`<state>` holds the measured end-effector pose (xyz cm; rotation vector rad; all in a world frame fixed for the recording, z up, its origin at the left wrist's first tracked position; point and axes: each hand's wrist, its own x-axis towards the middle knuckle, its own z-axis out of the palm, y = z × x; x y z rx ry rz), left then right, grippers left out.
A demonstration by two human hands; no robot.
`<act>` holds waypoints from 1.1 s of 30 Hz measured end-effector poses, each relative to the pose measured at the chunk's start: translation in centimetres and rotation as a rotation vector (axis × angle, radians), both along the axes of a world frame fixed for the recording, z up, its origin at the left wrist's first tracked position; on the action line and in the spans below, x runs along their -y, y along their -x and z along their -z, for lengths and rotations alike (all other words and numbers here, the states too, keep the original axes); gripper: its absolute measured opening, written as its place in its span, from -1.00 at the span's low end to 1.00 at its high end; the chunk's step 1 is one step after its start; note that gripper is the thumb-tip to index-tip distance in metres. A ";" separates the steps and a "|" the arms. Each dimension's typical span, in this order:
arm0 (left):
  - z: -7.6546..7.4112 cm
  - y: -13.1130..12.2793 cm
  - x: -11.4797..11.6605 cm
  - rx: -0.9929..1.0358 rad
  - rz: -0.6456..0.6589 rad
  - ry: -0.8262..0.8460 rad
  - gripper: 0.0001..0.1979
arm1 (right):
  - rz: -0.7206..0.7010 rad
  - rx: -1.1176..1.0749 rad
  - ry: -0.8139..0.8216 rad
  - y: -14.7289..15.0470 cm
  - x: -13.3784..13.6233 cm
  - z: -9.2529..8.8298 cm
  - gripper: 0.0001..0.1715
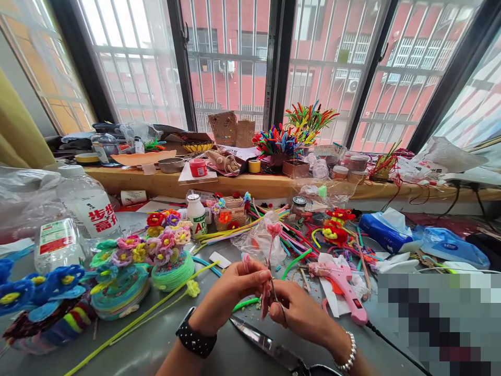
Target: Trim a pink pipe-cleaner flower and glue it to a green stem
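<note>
My left hand (pixel 243 284), with a black dotted band at the wrist, pinches the stem of a small pink pipe-cleaner flower (pixel 273 230). The flower's head points up above my fingertips. Close against it, my right hand (pixel 303 308), wearing a beaded bracelet, is closed around small metal scissors (pixel 273 290), whose tips meet the left fingers. A strip of pink fuzzy material (pixel 265 302) hangs between the hands. Below them large scissors (pixel 270 342) lie on the grey table. My fingers partly hide the stem and the small blades.
At right lies a pink glue gun (pixel 344 292) with its cord, near a blue tissue pack (pixel 387 230). Fuzzy flower baskets (pixel 172 271) and a plastic bottle (pixel 88 203) stand at left. Pipe cleaners (pixel 238 222) lie behind my hands, before the crowded windowsill (pixel 242 183).
</note>
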<state>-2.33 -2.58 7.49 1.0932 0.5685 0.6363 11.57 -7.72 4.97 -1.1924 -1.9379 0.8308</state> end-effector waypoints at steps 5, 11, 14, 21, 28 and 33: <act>0.5 0.0 -0.2 -0.005 0.052 0.021 -0.81 | 0.017 -0.042 -0.027 0.0 -0.1 0.2 -0.20; 0.4 -0.3 -0.1 -0.050 0.019 -0.028 -0.80 | 0.101 -0.108 -0.011 -0.2 -0.5 0.8 -0.27; 0.2 -0.5 0.1 -0.072 -0.071 -0.046 -0.80 | 0.145 -0.106 -0.003 -0.3 -0.6 0.8 -0.29; -0.2 -0.5 0.1 -0.055 -0.145 -0.040 -0.80 | 0.097 -0.057 0.075 -0.2 -0.3 0.5 -0.24; -0.2 -0.4 0.2 -0.037 -0.119 -0.019 -0.81 | 0.081 -0.037 0.054 -0.2 -0.2 0.6 -0.25; -0.2 -0.4 0.1 -0.021 -0.088 -0.023 -0.81 | 0.122 -0.045 0.053 0.0 -0.3 0.8 -0.25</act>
